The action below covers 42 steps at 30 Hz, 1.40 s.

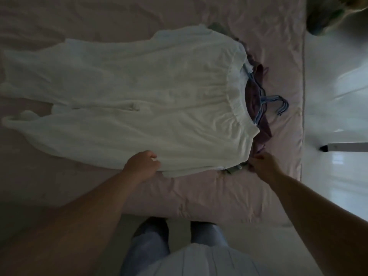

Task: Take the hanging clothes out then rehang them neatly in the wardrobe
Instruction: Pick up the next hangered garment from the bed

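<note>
A white garment [139, 92] lies flat on the bed [199, 196]. The left hand [142, 165] pinches its near edge; the right hand [260, 164] grips the purple clothing [258, 136] beneath.

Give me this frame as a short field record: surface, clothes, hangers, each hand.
surface: pink bed sheet
top garment: white dress, laid flat on a stack of clothes
beneath it: purple garment and a grey-green one, mostly covered
hangers: blue hangers, hooks poking out past the dress's top edge
left hand: fingers curled on the dress's near edge
right hand: grip on the purple fabric at the stack's corner
wardrobe: not in view
</note>
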Each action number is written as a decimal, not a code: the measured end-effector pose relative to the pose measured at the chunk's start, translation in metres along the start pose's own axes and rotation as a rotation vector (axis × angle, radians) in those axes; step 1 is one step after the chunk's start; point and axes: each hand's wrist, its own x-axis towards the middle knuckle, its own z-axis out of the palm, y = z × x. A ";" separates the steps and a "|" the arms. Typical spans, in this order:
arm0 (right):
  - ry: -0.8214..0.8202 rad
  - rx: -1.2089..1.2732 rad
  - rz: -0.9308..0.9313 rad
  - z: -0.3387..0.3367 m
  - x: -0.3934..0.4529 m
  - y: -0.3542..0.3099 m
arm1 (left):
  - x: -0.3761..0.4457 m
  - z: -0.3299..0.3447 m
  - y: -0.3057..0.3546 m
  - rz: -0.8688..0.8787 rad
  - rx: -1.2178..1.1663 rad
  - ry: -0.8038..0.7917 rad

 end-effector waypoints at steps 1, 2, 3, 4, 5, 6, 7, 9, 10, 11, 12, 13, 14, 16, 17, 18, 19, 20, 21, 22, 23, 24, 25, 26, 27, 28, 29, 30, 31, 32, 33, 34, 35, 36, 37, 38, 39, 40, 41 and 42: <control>0.023 0.027 0.021 0.004 0.013 0.000 | 0.011 0.008 0.005 0.008 0.003 -0.005; 0.038 0.059 0.039 0.009 0.026 0.000 | 0.022 0.015 0.009 0.010 0.005 -0.016; 0.039 0.095 0.052 0.013 0.037 0.001 | 0.033 0.022 0.012 0.009 0.014 -0.030; 0.025 0.123 0.069 0.018 0.046 0.003 | 0.042 0.028 0.014 0.007 0.030 -0.053; 0.012 0.138 0.088 0.022 0.053 0.004 | 0.051 0.033 0.015 0.011 0.048 -0.082; 0.006 0.144 0.103 0.025 0.059 0.005 | 0.059 0.039 0.016 0.019 0.066 -0.115; 0.007 0.146 0.116 0.027 0.062 0.006 | 0.065 0.044 0.017 0.030 0.080 -0.144; 0.016 0.177 0.131 0.030 0.063 0.005 | 0.071 0.053 0.017 0.038 0.105 -0.171; 0.021 0.188 0.143 0.031 0.063 0.003 | 0.071 0.056 0.017 0.035 0.109 -0.176; 0.024 0.197 0.156 0.033 0.067 0.004 | 0.072 0.057 0.016 0.033 0.109 -0.177; 0.025 0.203 0.160 0.034 0.069 0.004 | 0.072 0.056 0.015 0.033 0.107 -0.177; 0.011 0.211 0.164 0.035 0.069 0.003 | 0.072 0.055 0.014 0.038 0.107 -0.176; 0.002 0.223 0.171 0.037 0.068 0.001 | 0.071 0.052 0.014 0.041 0.106 -0.180; 0.008 0.223 0.204 0.039 0.073 0.000 | 0.071 0.048 0.015 0.044 0.108 -0.183; 0.010 0.214 0.210 0.038 0.074 -0.002 | 0.071 0.046 0.015 0.041 0.106 -0.180; 0.012 0.211 0.210 0.038 0.074 -0.005 | 0.072 0.044 0.015 0.038 0.103 -0.175; 0.006 0.224 0.208 0.038 0.072 -0.009 | 0.073 0.042 0.015 0.041 0.104 -0.175; 0.004 0.234 0.210 0.036 0.069 -0.014 | 0.074 0.042 0.015 0.044 0.106 -0.181; 0.015 0.238 0.202 0.035 0.071 -0.014 | 0.075 0.042 0.014 0.049 0.111 -0.189; 0.022 0.248 0.205 0.035 0.071 -0.015 | 0.076 0.041 0.014 0.050 0.117 -0.196; 0.019 0.253 0.205 0.034 0.069 -0.017 | 0.075 0.040 0.014 0.050 0.121 -0.199; 0.017 0.262 0.196 0.034 0.068 -0.018 | 0.073 0.037 0.015 0.044 0.124 -0.202; 0.006 0.281 0.190 0.032 0.065 -0.020 | 0.072 0.035 0.015 0.039 0.123 -0.203; 0.007 0.305 0.189 0.031 0.063 -0.022 | 0.070 0.032 0.016 0.028 0.116 -0.205; 0.021 0.329 0.173 0.029 0.059 -0.024 | 0.068 0.030 0.016 0.013 0.106 -0.205; 0.036 0.349 0.145 0.026 0.052 -0.027 | 0.065 0.027 0.017 -0.003 0.095 -0.198; 0.052 0.378 0.117 0.024 0.044 -0.032 | 0.062 0.023 0.018 -0.014 0.081 -0.174; 0.058 0.415 0.097 0.023 0.036 -0.037 | 0.058 0.019 0.020 -0.017 0.061 -0.139; 0.046 0.468 0.089 0.022 0.027 -0.042 | 0.053 0.014 0.023 -0.012 0.038 -0.105; 0.014 0.529 0.082 0.020 0.017 -0.048 | 0.048 0.009 0.027 -0.002 0.012 -0.078; -0.041 0.597 0.075 0.019 0.005 -0.056 | 0.042 0.003 0.032 0.014 -0.019 -0.058; -0.118 0.655 0.061 0.018 -0.005 -0.064 | 0.035 -0.004 0.038 0.036 -0.048 -0.046; -0.206 0.703 0.040 0.017 -0.017 -0.073 | 0.027 -0.012 0.044 0.063 -0.072 -0.037; -0.283 0.736 0.011 0.016 -0.030 -0.082 | 0.019 -0.021 0.051 0.092 -0.096 -0.028; -0.337 0.758 -0.020 0.015 -0.043 -0.093 | 0.010 -0.031 0.057 0.125 -0.127 -0.018; -0.378 0.770 -0.055 0.013 -0.058 -0.104 | 0.001 -0.042 0.062 0.159 -0.166 -0.007; -0.403 0.777 -0.085 0.011 -0.071 -0.114 | -0.009 -0.054 0.067 0.192 -0.212 0.008; -0.420 0.780 -0.115 0.010 -0.085 -0.125 | -0.019 -0.067 0.072 0.224 -0.268 0.028; -0.430 0.780 -0.143 0.008 -0.099 -0.135 | -0.030 -0.081 0.075 0.255 -0.337 0.052; -0.433 0.770 -0.178 0.007 -0.113 -0.145 | -0.040 -0.096 0.078 0.288 -0.419 0.075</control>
